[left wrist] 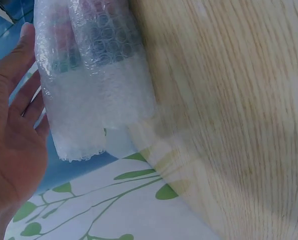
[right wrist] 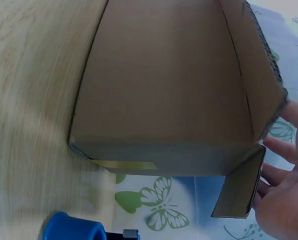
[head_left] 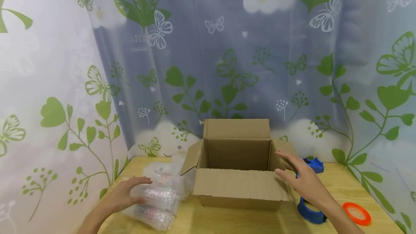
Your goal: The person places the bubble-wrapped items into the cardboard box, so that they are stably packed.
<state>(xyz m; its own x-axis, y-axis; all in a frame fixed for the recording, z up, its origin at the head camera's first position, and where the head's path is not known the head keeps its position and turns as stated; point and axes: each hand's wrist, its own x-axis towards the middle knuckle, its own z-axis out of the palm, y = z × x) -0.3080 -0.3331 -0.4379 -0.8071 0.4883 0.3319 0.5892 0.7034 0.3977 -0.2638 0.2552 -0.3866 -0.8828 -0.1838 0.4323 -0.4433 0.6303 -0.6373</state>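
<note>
A cardboard box (head_left: 238, 187) stands on the table with its top flaps folded out. My right hand (head_left: 307, 181) is at its right side, fingers extended by the corner of the flaps; the right wrist view shows the fingertips (right wrist: 281, 149) at the flap edges, and whether they press on them is unclear. Several bubble-wrapped bundles (head_left: 159, 195) lie left of the box, their contents blurred by the wrap. Beside them my left hand (head_left: 122, 194) is spread, thumb apart from the fingers. In the left wrist view that hand (left wrist: 19, 130) runs alongside two wrapped bundles (left wrist: 94, 75) without gripping them.
Right of the box are a blue tape dispenser (head_left: 313, 164), a blue ring-shaped part (head_left: 311, 214) and an orange-red tape roll (head_left: 356, 213). A patterned curtain (head_left: 208, 57) hangs behind and beside the wooden table (head_left: 227, 221).
</note>
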